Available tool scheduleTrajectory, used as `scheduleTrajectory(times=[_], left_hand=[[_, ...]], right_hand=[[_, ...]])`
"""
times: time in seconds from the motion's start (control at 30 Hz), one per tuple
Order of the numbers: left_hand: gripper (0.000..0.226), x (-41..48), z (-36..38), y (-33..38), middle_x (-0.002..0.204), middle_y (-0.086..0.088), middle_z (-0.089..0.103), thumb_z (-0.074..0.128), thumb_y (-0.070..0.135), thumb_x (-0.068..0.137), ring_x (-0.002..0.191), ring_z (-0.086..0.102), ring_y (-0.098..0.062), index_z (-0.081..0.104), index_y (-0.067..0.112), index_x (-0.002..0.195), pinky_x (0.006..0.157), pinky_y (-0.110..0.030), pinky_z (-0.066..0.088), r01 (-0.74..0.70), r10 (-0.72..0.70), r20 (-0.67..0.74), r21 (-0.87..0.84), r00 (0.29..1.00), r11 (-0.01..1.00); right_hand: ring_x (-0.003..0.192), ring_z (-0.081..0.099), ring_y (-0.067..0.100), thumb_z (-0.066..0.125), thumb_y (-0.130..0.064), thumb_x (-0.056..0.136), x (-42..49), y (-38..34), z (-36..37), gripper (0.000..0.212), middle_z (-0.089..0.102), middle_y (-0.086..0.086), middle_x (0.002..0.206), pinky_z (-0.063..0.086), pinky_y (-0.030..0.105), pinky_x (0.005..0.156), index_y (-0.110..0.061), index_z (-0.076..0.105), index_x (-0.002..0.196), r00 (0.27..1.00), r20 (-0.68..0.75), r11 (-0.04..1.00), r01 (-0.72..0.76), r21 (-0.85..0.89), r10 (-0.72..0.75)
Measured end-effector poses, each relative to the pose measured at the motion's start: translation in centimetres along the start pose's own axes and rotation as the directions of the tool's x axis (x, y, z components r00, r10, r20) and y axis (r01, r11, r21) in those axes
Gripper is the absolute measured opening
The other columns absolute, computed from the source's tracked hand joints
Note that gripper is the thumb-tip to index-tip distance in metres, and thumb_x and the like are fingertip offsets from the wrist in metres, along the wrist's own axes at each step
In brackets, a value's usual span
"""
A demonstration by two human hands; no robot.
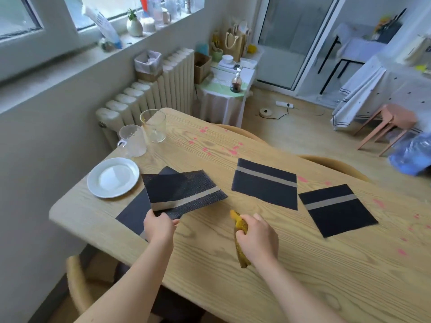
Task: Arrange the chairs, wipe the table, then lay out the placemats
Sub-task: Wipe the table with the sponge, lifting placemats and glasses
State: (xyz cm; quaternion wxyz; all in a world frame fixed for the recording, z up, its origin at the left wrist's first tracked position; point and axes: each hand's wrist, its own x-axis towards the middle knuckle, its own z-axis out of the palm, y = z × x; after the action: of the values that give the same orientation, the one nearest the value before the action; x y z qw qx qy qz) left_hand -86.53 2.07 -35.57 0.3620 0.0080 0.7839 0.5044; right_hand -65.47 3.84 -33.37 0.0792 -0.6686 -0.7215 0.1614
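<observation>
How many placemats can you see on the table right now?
4: centre placemat, flat; right placemat, flat; lifted placemat, pinched by the left hand; bottom placemat, flat beneath it. More may be hidden behind the lifted one.

the held placemat (184, 194) in the left hand (159, 227) is blue-black herringbone with one grey-tan stripe. the middle placemat (264, 184) beyond the right hand (257, 238) and the right placemat (338, 209) beside it share that dark ground and stripe. the cloth (241, 256) in the right hand is mustard yellow. the counter (210, 252) is pale wood grain flecked pink. the plate (98, 190) beyond the left hand is white.
</observation>
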Motion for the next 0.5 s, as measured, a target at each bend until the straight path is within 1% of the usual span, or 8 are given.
scheduleTrajectory(times=[0.1, 0.13, 0.2, 0.27, 0.33, 0.4, 0.43, 0.5], left_hand=[[0.025, 0.8, -1.0, -0.3, 0.089, -0.007, 0.066, 0.036, 0.002, 0.089, 0.063, 0.068, -0.02, 0.055, 0.018, 0.092, 0.074, -0.038, 0.057, 0.048, -0.05, -0.024, -0.059, 0.998, 0.997], [0.022, 1.0, -1.1, -0.5, 0.093, -0.008, 0.067, 0.038, 0.004, 0.09, 0.069, 0.068, -0.023, 0.055, 0.018, 0.094, 0.077, -0.041, 0.057, 0.043, -0.045, -0.025, -0.051, 0.999, 0.998], [0.019, 1.2, -1.5, -0.7, 0.107, -0.012, 0.064, 0.042, 0.01, 0.09, 0.09, 0.064, -0.032, 0.055, 0.015, 0.104, 0.087, -0.047, 0.052, 0.016, -0.015, -0.013, 0.056, 1.0, 0.998], [0.034, 1.1, -1.5, -0.9, 0.122, -0.013, 0.057, 0.047, 0.014, 0.091, 0.106, 0.055, -0.036, 0.047, 0.012, 0.125, 0.094, -0.046, 0.046, -0.01, 0.006, 0.024, 0.185, 1.0, 0.983], [0.058, 0.8, -1.7, -1.2, 0.14, -0.016, 0.042, 0.052, 0.011, 0.089, 0.123, 0.045, -0.037, 0.029, 0.009, 0.142, 0.102, -0.045, 0.039, -0.045, 0.042, 0.016, 0.247, 0.999, 0.968], [0.075, 0.2, -2.0, -1.2, 0.153, -0.016, 0.021, 0.053, 0.006, 0.086, 0.138, 0.025, -0.035, 0.012, 0.008, 0.149, 0.113, -0.044, 0.024, -0.124, 0.139, -0.025, 0.319, 0.99, 0.94], [0.079, -0.1, -2.2, -1.3, 0.156, -0.015, 0.012, 0.052, 0.006, 0.086, 0.142, 0.016, -0.033, 0.006, 0.009, 0.15, 0.115, -0.042, 0.017, -0.185, 0.209, -0.024, 0.38, 0.978, 0.906], [0.081, -0.8, -2.3, -1.6, 0.157, -0.014, 0.006, 0.053, 0.008, 0.086, 0.144, 0.008, -0.029, 0.005, 0.011, 0.151, 0.116, -0.041, 0.011, -0.352, 0.38, 0.06, 0.533, 0.923, 0.769]], right_hand=[[0.078, 0.052, 0.013, 0.054, -0.026, 0.085, -0.1, -0.6, 0.7, 0.03, 0.049, -0.01, 0.09, 0.047, 0.028, 0.068, -0.034, 0.061, 0.112, 0.999, 0.027, 1.0, 0.021, -0.012, -0.021], [0.079, 0.052, 0.012, 0.054, -0.026, 0.085, -0.1, -0.7, 0.8, 0.03, 0.049, -0.01, 0.09, 0.048, 0.028, 0.069, -0.034, 0.061, 0.114, 0.999, 0.03, 0.999, 0.029, -0.017, -0.029], [0.081, 0.052, 0.011, 0.055, -0.025, 0.086, 0.0, -0.9, 1.2, 0.031, 0.05, -0.01, 0.092, 0.048, 0.028, 0.07, -0.033, 0.06, 0.116, 0.999, 0.034, 0.999, 0.042, -0.03, -0.041], [0.084, 0.053, 0.012, 0.054, -0.023, 0.088, 0.0, -0.8, 1.4, 0.031, 0.051, -0.008, 0.095, 0.05, 0.029, 0.072, -0.031, 0.061, 0.117, 0.998, 0.039, 0.998, 0.046, -0.032, -0.045], [0.087, 0.052, 0.012, 0.053, -0.021, 0.089, -0.2, -0.7, 1.8, 0.032, 0.051, -0.007, 0.096, 0.051, 0.03, 0.074, -0.03, 0.061, 0.119, 0.997, 0.055, 0.998, 0.054, -0.038, -0.052], [0.091, 0.051, 0.012, 0.052, -0.019, 0.09, -0.4, -0.4, 2.0, 0.035, 0.05, -0.007, 0.098, 0.049, 0.029, 0.075, -0.03, 0.06, 0.122, 0.995, 0.071, 0.996, 0.067, -0.05, -0.064], [0.093, 0.051, 0.012, 0.052, -0.018, 0.09, -0.6, -0.1, 2.1, 0.037, 0.05, -0.007, 0.1, 0.048, 0.028, 0.075, -0.029, 0.059, 0.124, 0.995, 0.078, 0.996, 0.074, -0.054, -0.069], [0.096, 0.049, 0.011, 0.051, -0.017, 0.09, -0.9, 0.4, 2.3, 0.04, 0.049, -0.007, 0.102, 0.046, 0.027, 0.075, -0.03, 0.057, 0.127, 0.994, 0.087, 0.995, 0.077, -0.057, -0.072]])
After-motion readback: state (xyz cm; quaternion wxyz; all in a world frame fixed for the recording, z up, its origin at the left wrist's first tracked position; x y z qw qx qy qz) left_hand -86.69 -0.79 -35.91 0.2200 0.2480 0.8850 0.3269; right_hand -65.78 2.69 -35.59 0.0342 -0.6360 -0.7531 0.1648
